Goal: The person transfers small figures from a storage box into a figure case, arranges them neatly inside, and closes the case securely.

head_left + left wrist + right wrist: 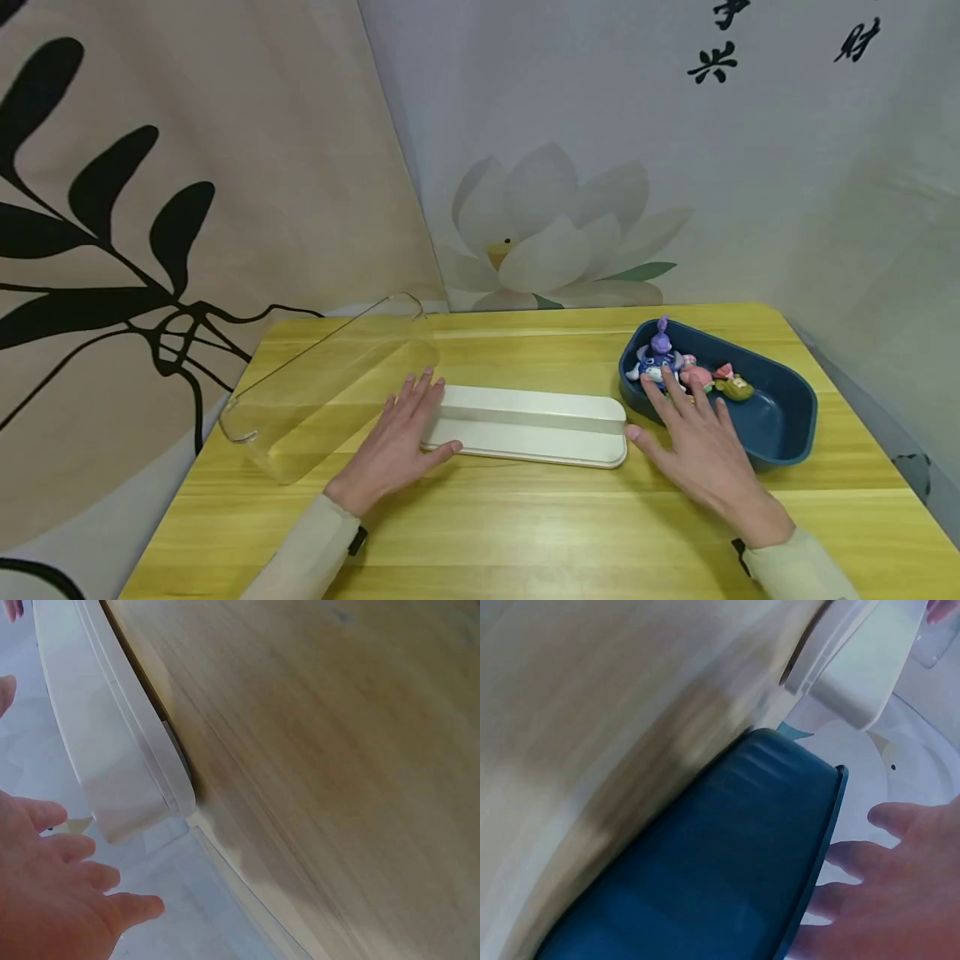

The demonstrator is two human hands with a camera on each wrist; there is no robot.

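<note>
At the far left, a pale cloth is seen behind, printed with black leaves. On the yellow wooden surface, a long clear cover is placed slantwise. The left hand is held between this cover and a white base. Its grip is wide, with the fingers spread, and nothing is held; whether the base or the cover is touched cannot be told. The white base is laid lengthwise in the middle of the surface, and a pale flower is printed on the cloth behind it. The right hand is held near the right end of the base, before the blue box. Its grip is also spread and nothing is held; contact with the box cannot be told. In the left part of this box, small toys are gathered, coloured blue, purple, pink and green.
</note>
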